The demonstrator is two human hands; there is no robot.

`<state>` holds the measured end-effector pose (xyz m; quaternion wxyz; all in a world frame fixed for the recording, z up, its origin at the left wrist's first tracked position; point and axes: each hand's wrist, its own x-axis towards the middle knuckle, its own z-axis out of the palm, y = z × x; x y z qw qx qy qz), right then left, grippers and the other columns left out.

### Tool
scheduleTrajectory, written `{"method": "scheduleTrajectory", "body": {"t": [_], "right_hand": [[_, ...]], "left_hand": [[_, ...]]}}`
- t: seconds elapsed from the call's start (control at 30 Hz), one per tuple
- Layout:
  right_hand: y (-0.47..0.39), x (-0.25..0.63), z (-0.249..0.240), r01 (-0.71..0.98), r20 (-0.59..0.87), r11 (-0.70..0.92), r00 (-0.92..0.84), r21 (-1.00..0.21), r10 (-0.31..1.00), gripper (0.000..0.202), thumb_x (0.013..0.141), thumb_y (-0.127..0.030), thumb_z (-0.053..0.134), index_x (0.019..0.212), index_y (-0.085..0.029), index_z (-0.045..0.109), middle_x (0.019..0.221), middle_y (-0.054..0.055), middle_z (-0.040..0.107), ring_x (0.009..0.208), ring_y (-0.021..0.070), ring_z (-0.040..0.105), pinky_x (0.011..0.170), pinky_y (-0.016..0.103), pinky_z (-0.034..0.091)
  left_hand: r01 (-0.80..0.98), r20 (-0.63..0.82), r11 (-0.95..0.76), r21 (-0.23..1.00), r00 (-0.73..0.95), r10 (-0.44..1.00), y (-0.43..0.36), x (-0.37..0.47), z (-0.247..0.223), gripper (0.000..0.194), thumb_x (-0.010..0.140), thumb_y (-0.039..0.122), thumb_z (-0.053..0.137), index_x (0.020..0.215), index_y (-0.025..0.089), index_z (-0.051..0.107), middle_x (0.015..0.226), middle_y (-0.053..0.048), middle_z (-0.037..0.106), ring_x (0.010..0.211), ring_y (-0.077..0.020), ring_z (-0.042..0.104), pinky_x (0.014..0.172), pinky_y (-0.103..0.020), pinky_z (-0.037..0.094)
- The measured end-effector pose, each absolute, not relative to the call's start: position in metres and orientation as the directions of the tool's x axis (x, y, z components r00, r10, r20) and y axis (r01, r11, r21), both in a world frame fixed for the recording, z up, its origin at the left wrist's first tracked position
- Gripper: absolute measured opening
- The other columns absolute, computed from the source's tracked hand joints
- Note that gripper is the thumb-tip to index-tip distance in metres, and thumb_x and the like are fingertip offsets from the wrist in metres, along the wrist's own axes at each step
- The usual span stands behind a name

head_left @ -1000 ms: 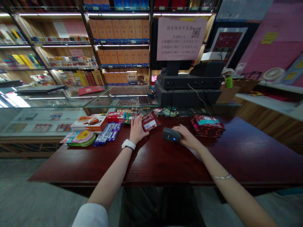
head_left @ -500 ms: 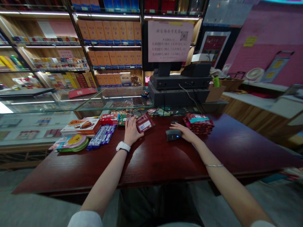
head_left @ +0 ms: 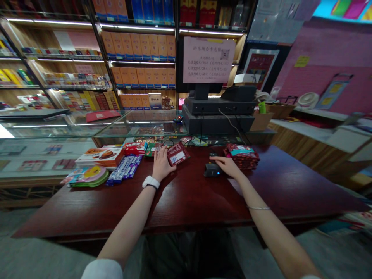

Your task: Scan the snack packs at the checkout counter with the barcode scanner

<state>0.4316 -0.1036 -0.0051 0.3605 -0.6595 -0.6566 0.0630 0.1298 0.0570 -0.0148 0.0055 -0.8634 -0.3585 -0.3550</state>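
My left hand (head_left: 162,164), with a white watch on its wrist, grips a dark red packet (head_left: 178,154) that has a white label facing up. The packet is tilted above the tabletop. My right hand (head_left: 229,166) lies over a black barcode scanner (head_left: 212,169) with a small blue light. Its fingers reach across the scanner's handle, which they partly hide. Just behind this hand sits a stack of dark red packets (head_left: 241,155). To the left of my left hand are a green packet (head_left: 150,150) and several purple-blue wrapped bars (head_left: 124,169).
On the dark wooden table (head_left: 186,205), an orange-and-white box (head_left: 100,155), a red packet (head_left: 135,147) and a round-topped colourful package (head_left: 90,175) lie at the left. Behind stand a glass counter (head_left: 139,116) and a cash register with a screen (head_left: 217,116).
The view has tilted up slightly. My right hand has shifted a little over the scanner, whose head has turned slightly. My left hand keeps the packet in nearly the same place.
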Motion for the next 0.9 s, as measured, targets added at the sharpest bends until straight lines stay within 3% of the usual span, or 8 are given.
{"method": "scheduleTrajectory", "body": {"t": [0.13, 0.27, 0.5, 0.7, 0.83, 0.9], "right_hand": [[-0.106, 0.406, 0.006, 0.877, 0.334, 0.119, 0.049, -0.465, 0.941, 0.030, 0.090, -0.044, 0.054, 0.109, -0.029, 0.072, 0.113, 0.001, 0.074, 0.109, 0.0250, 0.068, 0.099, 0.041, 0.051], [-0.106, 0.404, 0.010, 0.927, 0.345, 0.081, 0.054, -0.366, 0.937, 0.034, 0.094, -0.046, 0.046, 0.096, -0.026, 0.074, 0.103, 0.004, 0.076, 0.098, 0.0263, 0.070, 0.092, 0.042, 0.052], [-0.106, 0.409, 0.014, 0.979, 0.355, -0.002, 0.076, -0.205, 0.932, 0.039, 0.088, -0.057, 0.051, 0.070, -0.026, 0.067, 0.081, 0.003, 0.075, 0.082, 0.0245, 0.069, 0.101, 0.049, 0.043], [-0.103, 0.414, 0.026, 0.990, 0.268, -0.060, 0.094, -0.131, 0.959, 0.012, 0.079, -0.033, 0.061, 0.078, -0.027, 0.072, 0.083, 0.003, 0.076, 0.084, 0.0255, 0.070, 0.097, 0.044, 0.046], [-0.102, 0.424, 0.021, 0.980, 0.254, -0.046, 0.095, -0.192, 0.963, 0.018, 0.080, -0.030, 0.059, 0.090, -0.027, 0.074, 0.092, 0.003, 0.077, 0.088, 0.0260, 0.071, 0.092, 0.040, 0.051], [-0.100, 0.422, 0.017, 0.969, 0.296, -0.020, 0.095, -0.246, 0.950, 0.027, 0.082, -0.034, 0.059, 0.103, -0.025, 0.072, 0.108, 0.007, 0.074, 0.102, 0.0290, 0.069, 0.097, 0.043, 0.050]], "left_hand": [[0.631, 0.606, -0.731, 0.260, 0.482, 0.632, 0.056, 0.129, -0.013, 0.083, 0.063, 0.035, 0.072, 0.137, 0.015, 0.039, 0.151, -0.017, 0.040, 0.141, -0.0339, 0.037, 0.122, -0.054, 0.015], [0.631, 0.605, -0.726, 0.272, 0.475, 0.639, 0.054, 0.129, -0.010, 0.083, 0.064, 0.035, 0.071, 0.138, 0.015, 0.038, 0.152, -0.017, 0.040, 0.141, -0.0338, 0.036, 0.122, -0.054, 0.015], [0.630, 0.612, -0.725, 0.278, 0.465, 0.639, 0.054, 0.129, -0.007, 0.084, 0.064, 0.035, 0.072, 0.138, 0.016, 0.037, 0.151, -0.018, 0.040, 0.141, -0.0346, 0.036, 0.122, -0.055, 0.015], [0.624, 0.622, -0.724, 0.293, 0.451, 0.640, 0.052, 0.128, -0.003, 0.084, 0.064, 0.036, 0.073, 0.137, 0.015, 0.037, 0.151, -0.017, 0.039, 0.141, -0.0331, 0.036, 0.122, -0.054, 0.015], [0.616, 0.627, -0.733, 0.288, 0.457, 0.631, 0.052, 0.128, -0.003, 0.083, 0.064, 0.036, 0.074, 0.136, 0.016, 0.038, 0.152, -0.018, 0.039, 0.142, -0.0338, 0.036, 0.122, -0.054, 0.016], [0.612, 0.625, -0.737, 0.287, 0.463, 0.628, 0.052, 0.129, -0.002, 0.082, 0.064, 0.036, 0.074, 0.136, 0.017, 0.038, 0.152, -0.018, 0.039, 0.142, -0.0341, 0.035, 0.122, -0.055, 0.015]]}}
